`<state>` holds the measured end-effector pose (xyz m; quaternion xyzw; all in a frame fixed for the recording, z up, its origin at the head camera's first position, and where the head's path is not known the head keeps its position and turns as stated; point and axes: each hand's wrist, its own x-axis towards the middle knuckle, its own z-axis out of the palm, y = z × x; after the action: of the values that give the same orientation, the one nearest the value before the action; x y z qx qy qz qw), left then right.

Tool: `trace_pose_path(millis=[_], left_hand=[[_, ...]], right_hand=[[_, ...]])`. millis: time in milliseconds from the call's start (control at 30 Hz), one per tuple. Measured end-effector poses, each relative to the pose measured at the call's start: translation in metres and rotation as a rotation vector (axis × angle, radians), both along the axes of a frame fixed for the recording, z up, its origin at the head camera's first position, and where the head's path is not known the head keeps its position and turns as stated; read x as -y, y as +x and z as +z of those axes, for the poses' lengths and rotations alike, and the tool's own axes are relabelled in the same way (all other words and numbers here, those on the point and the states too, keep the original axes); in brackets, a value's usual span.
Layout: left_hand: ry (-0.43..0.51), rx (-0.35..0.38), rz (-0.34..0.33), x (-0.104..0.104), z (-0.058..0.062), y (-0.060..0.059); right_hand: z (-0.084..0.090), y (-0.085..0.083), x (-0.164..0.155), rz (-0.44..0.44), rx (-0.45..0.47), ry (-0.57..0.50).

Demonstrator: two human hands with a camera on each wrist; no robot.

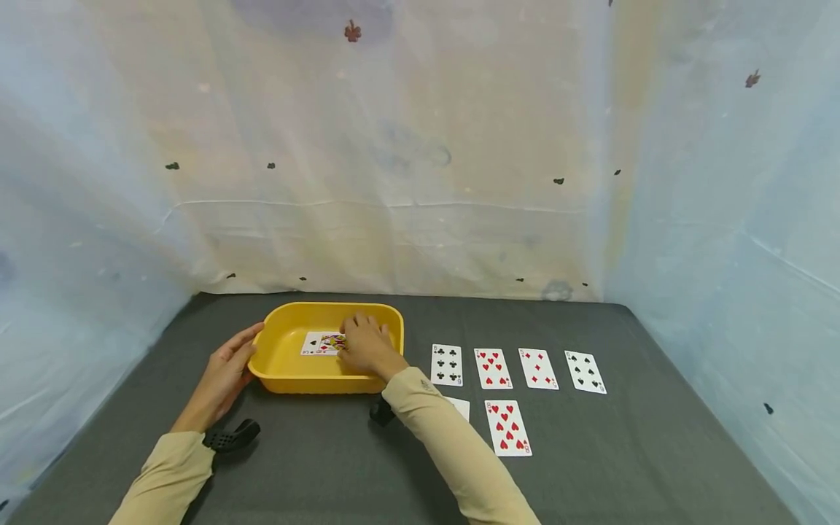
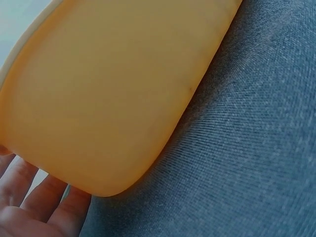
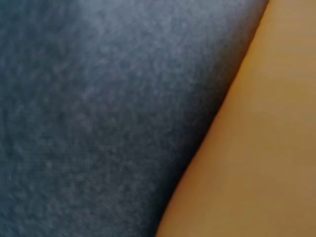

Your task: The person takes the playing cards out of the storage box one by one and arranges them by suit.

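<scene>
A yellow plastic tray (image 1: pixel 302 383) stands on the table. Inside lie overlapping playing cards (image 1: pixel 313 344); a spade corner and a red-suited face card show. My right hand (image 1: pixel 369 346) reaches over the tray's near wall, its fingers curved down at the right end of these cards. That hand covers the rest of them, so I cannot tell whether it pinches one. At the tray's left end, my left hand (image 1: pixel 226 372) touches the outer wall near the rim. The left wrist view shows its fingers (image 2: pixel 44 197) fairly straight against that end. Only tray wall (image 3: pixel 256 148) and cloth appear in the right wrist view.
Right of the tray, a row of face-up cards holds the six of clubs (image 1: pixel 447 364), a heart card (image 1: pixel 494 368), a diamond card (image 1: pixel 538 369) and a spade card (image 1: pixel 585 372). Nearer lies the eight of hearts (image 1: pixel 508 428), beside a card (image 1: pixel 461 407) partly behind the right sleeve.
</scene>
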<state>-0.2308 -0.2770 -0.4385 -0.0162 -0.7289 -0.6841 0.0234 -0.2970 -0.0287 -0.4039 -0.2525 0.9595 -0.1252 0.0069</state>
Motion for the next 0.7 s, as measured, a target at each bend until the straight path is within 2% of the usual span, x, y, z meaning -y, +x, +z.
trace_pose_path(millis=[300,700], left_hand=[[-0.033,0.005,-0.005,0.0001,0.0018,-0.0012],[-0.006,0.026,0.002,0.0002,0.0034,-0.0011]], right_hand=[[-0.0085,-0.0055,0.0049,-0.039,-0.002,0.086],[-0.0078,-0.0058,0.0060,-0.059,0.048,0.127]])
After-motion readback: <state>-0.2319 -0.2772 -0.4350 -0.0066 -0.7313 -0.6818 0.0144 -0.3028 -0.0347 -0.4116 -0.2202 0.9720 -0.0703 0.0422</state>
